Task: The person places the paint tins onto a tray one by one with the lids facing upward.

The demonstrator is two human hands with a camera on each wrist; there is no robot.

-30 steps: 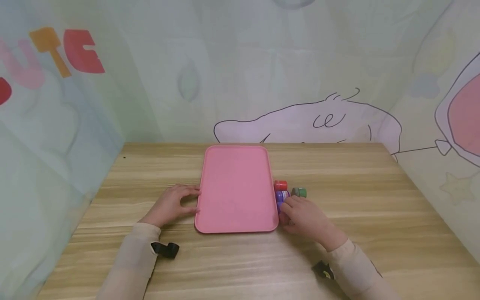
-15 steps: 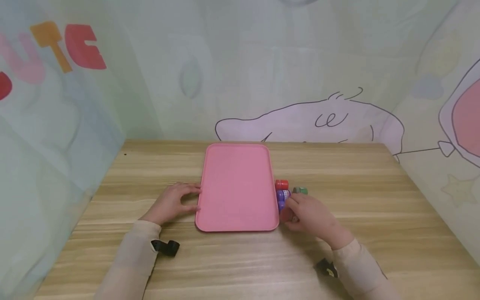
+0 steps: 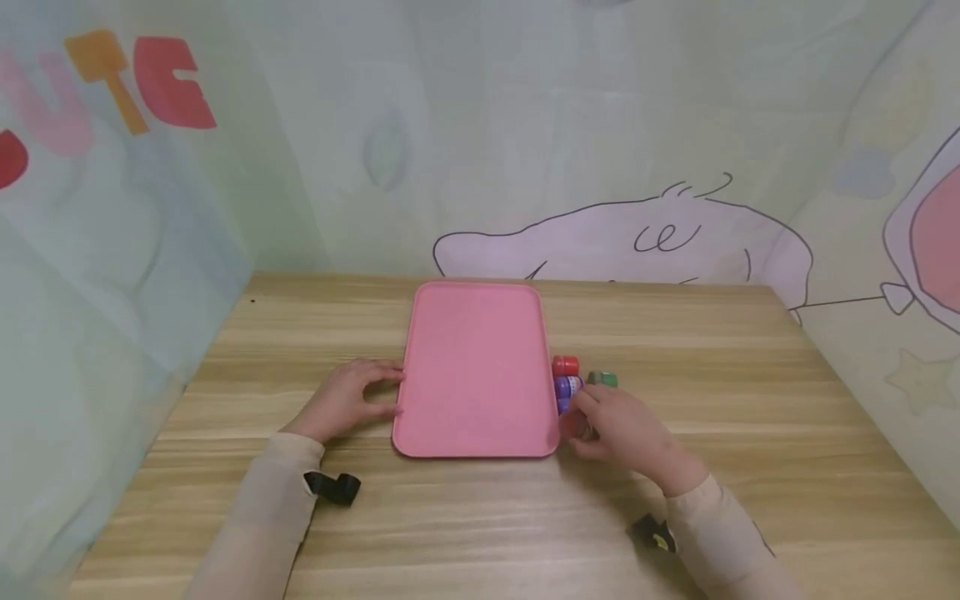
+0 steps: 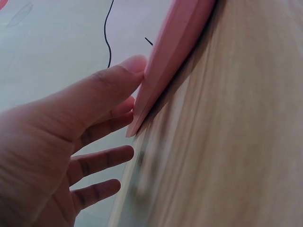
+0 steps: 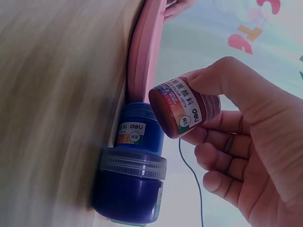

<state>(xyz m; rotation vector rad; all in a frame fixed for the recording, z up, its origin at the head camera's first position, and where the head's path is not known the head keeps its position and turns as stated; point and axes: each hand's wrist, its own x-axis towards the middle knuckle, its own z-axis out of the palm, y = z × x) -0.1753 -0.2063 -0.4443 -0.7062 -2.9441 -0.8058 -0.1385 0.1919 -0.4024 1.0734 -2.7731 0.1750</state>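
Observation:
My right hand (image 3: pixel 626 429) pinches a small reddish-brown paint jar (image 5: pixel 177 108) between thumb and fingers, just beside the tray's near right corner. In the right wrist view the jar is tilted, clear of a blue paint jar (image 5: pixel 137 135) and a dark purple-blue one (image 5: pixel 128 191) on the table. A pink rectangular tray (image 3: pixel 476 367) lies flat in the middle. At its left edge rests my left hand (image 3: pixel 345 400), thumb and fingertips touching the rim, the other fingers loosely extended in the left wrist view.
Along the tray's right side lie a red-capped jar (image 3: pixel 566 366) and a purple-labelled jar (image 3: pixel 567 387). A green jar (image 3: pixel 603 380) is slightly farther right. Behind the wooden table (image 3: pixel 697 333) hangs a printed cloth (image 3: pixel 315 167).
My right hand has drawn slightly to the right, away from the tray, with the brown jar now showing in its fingers. The left hand stays at the tray; the head view has shifted a little.

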